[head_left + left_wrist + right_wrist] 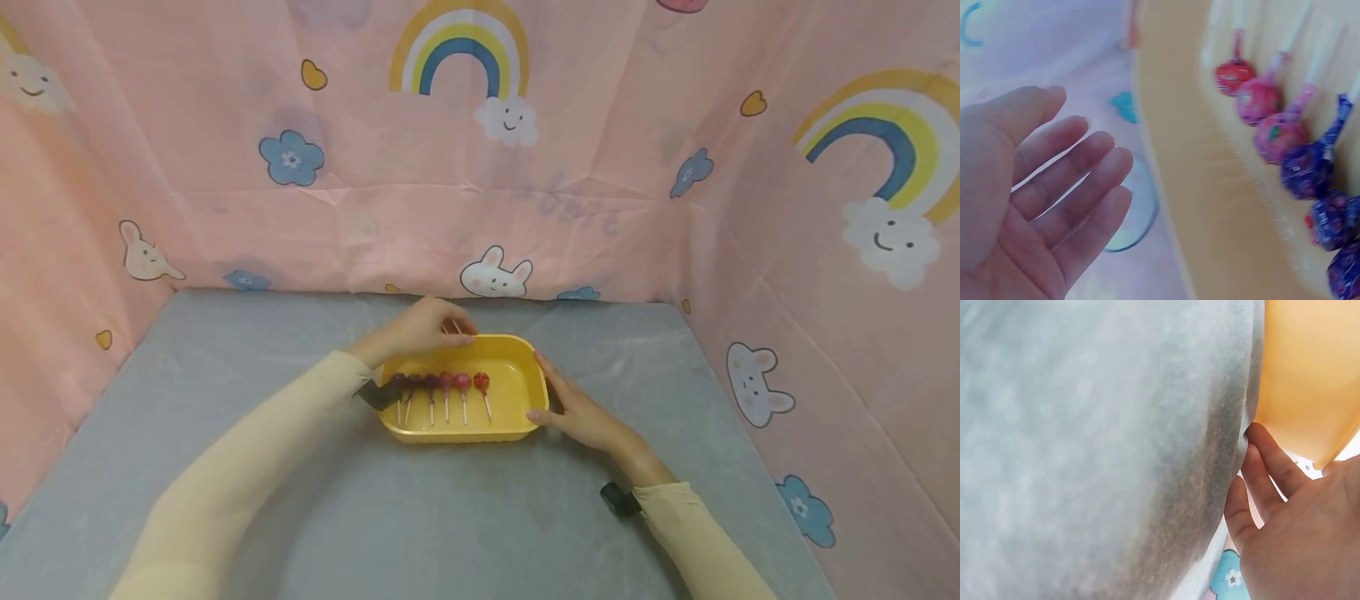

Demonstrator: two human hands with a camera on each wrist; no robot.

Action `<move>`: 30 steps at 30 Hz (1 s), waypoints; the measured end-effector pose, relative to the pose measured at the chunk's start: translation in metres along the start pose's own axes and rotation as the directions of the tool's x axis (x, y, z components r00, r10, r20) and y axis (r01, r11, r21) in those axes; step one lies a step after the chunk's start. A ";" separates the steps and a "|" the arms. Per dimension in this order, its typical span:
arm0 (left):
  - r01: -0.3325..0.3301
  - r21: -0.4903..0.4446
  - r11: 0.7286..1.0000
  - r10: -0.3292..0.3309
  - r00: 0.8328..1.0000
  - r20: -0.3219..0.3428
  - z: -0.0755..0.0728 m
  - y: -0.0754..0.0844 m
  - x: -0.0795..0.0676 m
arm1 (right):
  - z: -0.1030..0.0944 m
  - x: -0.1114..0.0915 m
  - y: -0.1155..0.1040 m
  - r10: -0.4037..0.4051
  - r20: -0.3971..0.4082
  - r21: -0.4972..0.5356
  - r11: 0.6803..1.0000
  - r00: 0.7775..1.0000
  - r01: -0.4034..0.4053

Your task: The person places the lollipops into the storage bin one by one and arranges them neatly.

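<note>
A yellow tray stands on the grey cloth with several wrapped lollipops in a row inside. From left to right in the head view come purple lollipops, pink lollipops and one red lollipop; their sticks point toward the person. At the back rim is my left hand. In the left wrist view this hand has loosely bent, parted fingers and an empty palm beside the tray wall. My right hand holds the tray's right end, thumb at the front corner, fingers along the outer side.
Grey cloth covers the table around the tray. Pink printed fabric hangs behind and along both sides, close beyond the table's back edge. A dark wrist camera sits on the right wrist, and another overlaps the tray's left end.
</note>
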State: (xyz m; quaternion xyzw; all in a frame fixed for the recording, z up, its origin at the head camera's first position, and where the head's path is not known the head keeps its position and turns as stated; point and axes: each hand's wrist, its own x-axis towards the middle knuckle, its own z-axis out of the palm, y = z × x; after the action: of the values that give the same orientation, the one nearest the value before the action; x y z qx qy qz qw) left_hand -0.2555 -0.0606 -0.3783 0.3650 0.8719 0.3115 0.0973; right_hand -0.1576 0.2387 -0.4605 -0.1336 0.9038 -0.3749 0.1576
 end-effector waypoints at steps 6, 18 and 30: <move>0.008 -0.082 0.997 -0.018 0.992 -0.128 -0.022 0.001 -0.024 | 0.001 0.000 0.000 0.005 -0.004 0.002 1.000 1.000 -0.005; 0.109 -0.193 0.975 -0.154 0.959 -0.239 -0.052 -0.018 -0.091 | -0.001 0.000 0.000 -0.027 -0.015 -0.002 1.000 1.000 0.027; 0.303 -0.212 0.929 -0.348 0.911 -0.222 -0.057 -0.065 -0.159 | 0.001 0.001 0.001 0.001 -0.010 0.001 1.000 1.000 -0.001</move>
State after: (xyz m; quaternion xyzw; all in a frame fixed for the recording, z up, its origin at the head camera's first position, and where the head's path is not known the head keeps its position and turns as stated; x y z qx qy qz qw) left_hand -0.2014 -0.2332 -0.3826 0.1608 0.8954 0.4098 0.0662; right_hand -0.1586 0.2380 -0.4618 -0.1310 0.9044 -0.3761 0.1534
